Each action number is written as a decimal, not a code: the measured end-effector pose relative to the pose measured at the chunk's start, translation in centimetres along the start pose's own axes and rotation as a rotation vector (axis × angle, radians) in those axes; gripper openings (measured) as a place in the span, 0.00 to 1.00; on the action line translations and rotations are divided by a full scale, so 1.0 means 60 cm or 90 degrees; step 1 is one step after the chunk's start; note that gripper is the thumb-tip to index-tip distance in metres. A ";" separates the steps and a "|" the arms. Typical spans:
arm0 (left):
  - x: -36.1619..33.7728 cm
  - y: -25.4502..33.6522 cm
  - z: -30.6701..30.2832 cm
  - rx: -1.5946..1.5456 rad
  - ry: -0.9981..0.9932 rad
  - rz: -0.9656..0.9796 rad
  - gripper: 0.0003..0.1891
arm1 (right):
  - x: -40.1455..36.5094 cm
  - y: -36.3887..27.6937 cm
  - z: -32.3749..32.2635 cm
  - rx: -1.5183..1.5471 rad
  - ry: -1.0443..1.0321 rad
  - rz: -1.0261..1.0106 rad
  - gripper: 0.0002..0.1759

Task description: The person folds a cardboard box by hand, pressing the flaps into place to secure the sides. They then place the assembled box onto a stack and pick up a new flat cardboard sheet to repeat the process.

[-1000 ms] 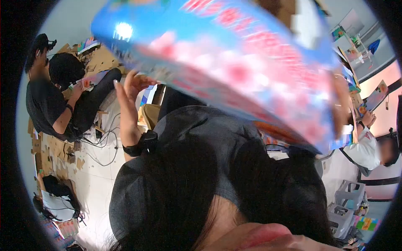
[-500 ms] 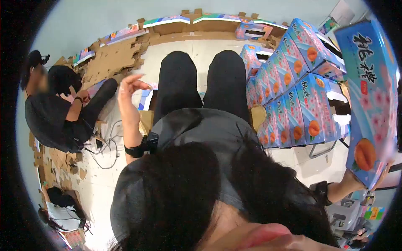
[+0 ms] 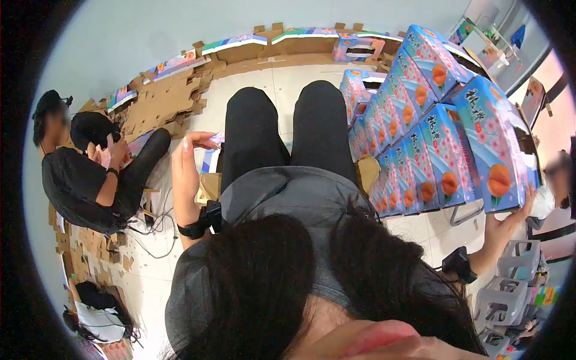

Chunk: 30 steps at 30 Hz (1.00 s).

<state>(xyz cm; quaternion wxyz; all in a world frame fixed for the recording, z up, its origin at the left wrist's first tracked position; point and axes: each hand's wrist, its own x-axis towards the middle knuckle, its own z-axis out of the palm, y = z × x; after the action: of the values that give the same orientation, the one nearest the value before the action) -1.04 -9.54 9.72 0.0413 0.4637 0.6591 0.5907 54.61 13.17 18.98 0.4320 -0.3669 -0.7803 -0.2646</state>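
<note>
A blue gift box with pink blossoms, a peach picture and dark characters stands at the near end of a stack on my right. My right hand grips its lower near edge, with the thumb on the front side. Beside it are several matching boxes in a lower row, with more boxes on top. On the other side, my left hand hovers beside my knee, fingers loosely bent and apart, holding nothing. A blue-and-white printed box lies partly hidden below it.
A seated person in black works at the left, near cables. Flattened cardboard covers floor along the wall. Grey plastic stools stand at lower right, and another person is at the right edge.
My right hand has brought the box from the far right, raised, inward and down beside the stacked boxes. My left hand has dropped slightly and stays near my knee.
</note>
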 end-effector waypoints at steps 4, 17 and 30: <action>0.000 0.001 -0.002 0.006 -0.027 -0.006 0.28 | -0.019 0.015 0.036 0.000 -0.060 0.039 0.52; -0.007 0.012 0.005 0.019 -0.088 -0.029 0.25 | -0.016 0.008 0.067 -0.023 -0.067 0.019 0.51; -0.002 -0.008 -0.015 0.189 -0.132 -0.106 0.17 | 0.032 -0.209 0.109 0.176 0.275 -0.086 0.24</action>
<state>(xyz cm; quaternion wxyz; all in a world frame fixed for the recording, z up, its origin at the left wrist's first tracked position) -1.77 -10.21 9.54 0.0888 0.4668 0.7673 0.4307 40.74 11.20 16.24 0.6160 -0.1863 -0.7213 -0.2561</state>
